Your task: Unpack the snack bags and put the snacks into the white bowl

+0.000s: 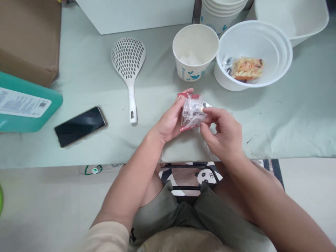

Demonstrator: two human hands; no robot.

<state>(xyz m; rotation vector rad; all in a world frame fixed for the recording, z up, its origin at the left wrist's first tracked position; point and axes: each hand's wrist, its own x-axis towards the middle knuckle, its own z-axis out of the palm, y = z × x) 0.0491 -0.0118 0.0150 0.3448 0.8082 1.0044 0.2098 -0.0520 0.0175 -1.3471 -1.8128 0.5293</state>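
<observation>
My left hand is wrapped round the left side of a small clear plastic packet with red edges. The crinkled film shows something dark inside, too blurred to name. At the packet's right side, my right hand has its fingers bent, index fingertip and thumb against the film. A paper cup with blue print stands just beyond, with something whitish in it. To its right, a white plastic bowl holds a wrapped snack bar and other packets partly hidden under it.
A white slotted skimmer lies left of the cup. Further left are a phone, a green bottle and a brown box. Along the back stand a white box, stacked paper cups and a white container.
</observation>
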